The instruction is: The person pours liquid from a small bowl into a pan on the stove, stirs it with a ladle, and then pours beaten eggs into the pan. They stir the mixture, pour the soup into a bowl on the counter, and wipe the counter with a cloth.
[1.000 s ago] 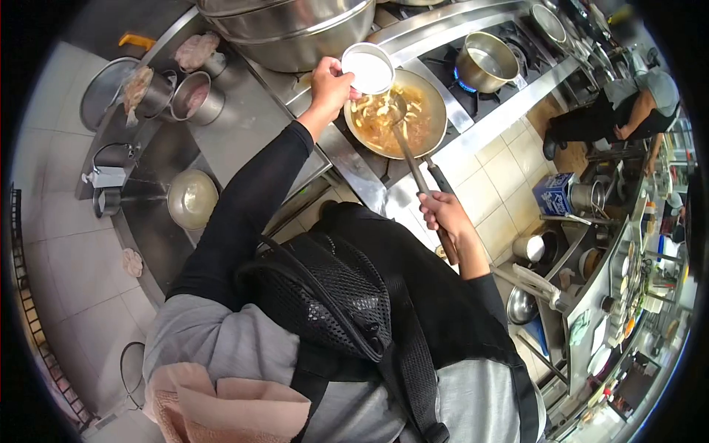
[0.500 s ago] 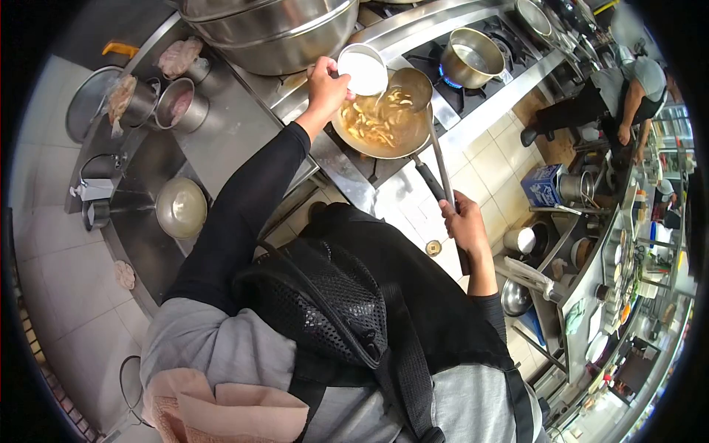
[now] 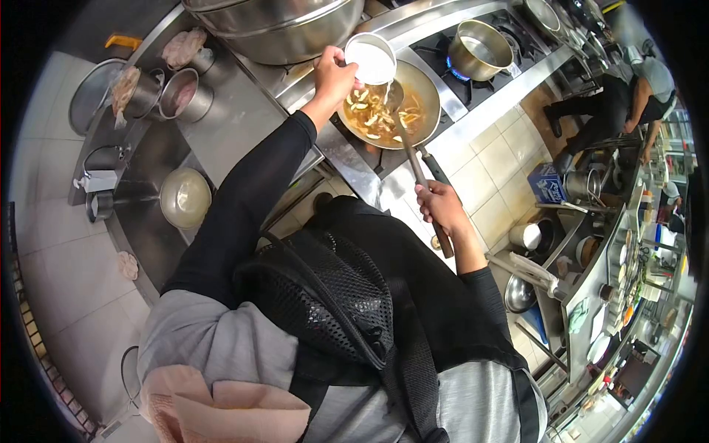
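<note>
My left hand (image 3: 336, 76) grips a small round bowl (image 3: 371, 60) of white liquid by its rim. The bowl is tilted over the frying pan (image 3: 427, 92), and a thin white stream seems to run from its lower edge. Pale strips in brown sauce (image 3: 373, 122) lie in the pan. In my right hand (image 3: 443, 207) is the long handle of a ladle (image 3: 413, 153), its head down in the sauce below the bowl. The pan's black handle (image 3: 434, 167) points toward me, just beside the ladle, with no hand visibly on it.
A brass-coloured pot (image 3: 480, 50) sits over a blue flame to the right. A large steel steamer (image 3: 288, 29) stands behind on the left. Metal containers (image 3: 186, 96) rest on the left counter, by a sink holding a bowl (image 3: 185, 198). Another person (image 3: 653, 85) bends at far right.
The ladle head has moved from the pan's far right edge down into the sauce. My right hand has shifted left and up. The bowl is still held over the pan, slightly farther right.
</note>
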A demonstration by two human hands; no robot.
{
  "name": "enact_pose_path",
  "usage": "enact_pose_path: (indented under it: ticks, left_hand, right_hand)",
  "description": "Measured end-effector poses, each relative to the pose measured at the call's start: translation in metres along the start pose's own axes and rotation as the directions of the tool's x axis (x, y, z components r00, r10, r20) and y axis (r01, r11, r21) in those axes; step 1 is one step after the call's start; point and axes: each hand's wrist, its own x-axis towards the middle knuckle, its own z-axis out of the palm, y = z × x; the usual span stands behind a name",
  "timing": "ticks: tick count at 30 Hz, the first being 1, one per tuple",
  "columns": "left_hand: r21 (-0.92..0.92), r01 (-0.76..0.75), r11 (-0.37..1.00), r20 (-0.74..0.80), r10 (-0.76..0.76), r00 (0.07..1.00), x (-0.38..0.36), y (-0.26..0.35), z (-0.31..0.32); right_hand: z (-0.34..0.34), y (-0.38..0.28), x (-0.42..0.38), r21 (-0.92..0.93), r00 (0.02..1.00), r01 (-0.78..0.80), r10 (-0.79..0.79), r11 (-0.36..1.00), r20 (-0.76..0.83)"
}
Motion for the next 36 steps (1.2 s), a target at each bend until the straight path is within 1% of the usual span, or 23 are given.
enact_pose_path:
  ticks: [1, 3, 5, 8, 9, 11, 13, 15, 16, 17, 19, 21, 22, 24, 25, 27, 28, 29, 30, 31, 33, 34, 36]
  left_hand:
    - [0.000, -0.003, 1.000, -0.001, 0.003, 1.000, 0.000, 0.000, 0.000]
    - [0.008, 0.009, 1.000, -0.026, -0.009, 1.000, 0.002, -0.001, 0.001]
    - [0.008, 0.002, 1.000, -0.034, -0.001, 0.999, 0.003, -0.001, 0.002]
    - [0.018, -0.009, 1.000, -0.033, 0.010, 0.999, 0.003, 0.001, 0.001]
    - [0.029, -0.016, 0.999, -0.023, 0.017, 1.000, 0.003, 0.002, 0.002]
    - [0.059, -0.028, 0.998, -0.047, 0.031, 0.998, 0.001, 0.006, 0.007]
    - [0.091, -0.041, 0.995, -0.064, 0.047, 0.997, 0.001, 0.006, 0.011]
    - [0.122, -0.045, 0.992, -0.077, 0.055, 0.995, 0.002, 0.006, 0.014]
    - [0.121, -0.046, 0.992, -0.073, 0.055, 0.996, 0.003, 0.005, 0.014]
    - [0.107, -0.056, 0.993, -0.065, 0.063, 0.996, 0.004, 0.004, 0.015]
    - [0.093, -0.067, 0.993, -0.062, 0.073, 0.995, 0.003, 0.005, 0.017]
    - [0.065, -0.084, 0.994, -0.086, 0.089, 0.992, 0.001, 0.007, 0.018]
    - [0.067, -0.084, 0.994, -0.088, 0.089, 0.992, 0.001, 0.008, 0.016]
    - [-0.085, 0.013, 0.996, -0.050, -0.017, 0.999, 0.002, 0.010, 0.012]
    - [-0.084, 0.014, 0.996, -0.053, -0.018, 0.998, 0.000, 0.012, 0.012]
    - [-0.155, 0.050, 0.987, -0.052, -0.059, 0.997, -0.003, 0.015, 0.009]
    - [-0.151, 0.047, 0.987, -0.058, -0.056, 0.997, -0.003, 0.013, 0.006]
    - [-0.119, 0.026, 0.993, -0.045, -0.031, 0.999, -0.004, 0.009, 0.003]
    - [-0.091, -0.004, 0.996, -0.030, 0.002, 1.000, -0.001, 0.007, 0.003]
    - [-0.114, 0.053, 0.992, -0.028, -0.056, 0.998, -0.004, 0.014, 0.004]
    - [-0.139, 0.037, 0.990, -0.014, -0.040, 0.999, 0.003, 0.006, 0.003]
    - [-0.139, 0.026, 0.990, -0.007, -0.027, 1.000, 0.001, 0.012, 0.004]
    - [-0.164, 0.072, 0.984, -0.020, -0.076, 0.997, -0.004, 0.020, 0.001]
  right_hand:
    - [-0.001, -0.002, -0.005, -0.001, 1.000, 0.003, -0.003, 1.000, 0.000]
    - [-0.003, -0.009, -0.017, 0.373, 0.986, -0.152, 0.115, 0.915, 0.119]
    - [-0.004, -0.010, -0.030, 0.376, 0.985, -0.158, 0.121, 0.913, 0.120]
    - [-0.012, -0.007, -0.043, 0.188, 0.998, -0.049, 0.054, 0.981, -0.021]
    - [-0.016, -0.007, -0.047, 0.186, 0.998, -0.050, 0.055, 0.981, -0.022]
    - [-0.026, -0.007, -0.053, -0.102, 0.991, -0.008, -0.006, 0.995, -0.132]
    - [-0.033, -0.004, -0.053, -0.129, 0.985, 0.020, -0.042, 0.991, -0.168]
    - [-0.038, -0.001, -0.047, -0.330, 0.946, 0.113, -0.203, 0.937, -0.252]
    - [-0.041, -0.001, -0.044, -0.526, 0.919, 0.110, -0.288, 0.844, -0.271]
    - [-0.040, -0.002, -0.040, -0.525, 0.917, 0.108, -0.288, 0.844, -0.274]
    - [-0.033, -0.005, -0.030, -0.717, 0.787, 0.204, -0.547, 0.666, -0.285]
    - [-0.028, -0.010, -0.016, -0.713, 0.798, 0.175, -0.521, 0.679, -0.301]
    - [-0.027, -0.003, -0.004, -0.732, 0.770, 0.207, -0.570, 0.649, -0.288]
    - [-0.024, 0.011, 0.017, -0.751, 0.734, 0.260, -0.629, 0.607, -0.254]
    - [-0.021, 0.013, 0.020, -0.751, 0.736, 0.262, -0.629, 0.606, -0.251]
    - [-0.012, 0.017, 0.027, -0.658, 0.892, 0.161, -0.393, 0.736, -0.222]
    - [-0.006, 0.013, 0.022, -0.454, 0.964, 0.097, -0.198, 0.886, -0.180]
    - [0.000, 0.009, 0.012, -0.205, 0.991, 0.078, -0.098, 0.976, -0.088]
    - [0.002, 0.012, 0.006, -0.039, 0.999, 0.020, -0.021, 0.999, -0.050]
    - [-0.001, 0.010, 0.002, 0.122, 0.999, -0.033, 0.034, 0.992, -0.008]
    - [-0.001, -0.005, -0.018, 0.342, 0.989, -0.141, 0.122, 0.929, 0.078]
    - [-0.002, -0.009, -0.025, 0.346, 0.991, -0.128, 0.109, 0.929, 0.073]
    - [-0.004, -0.010, -0.036, 0.367, 0.991, -0.131, 0.115, 0.921, 0.065]
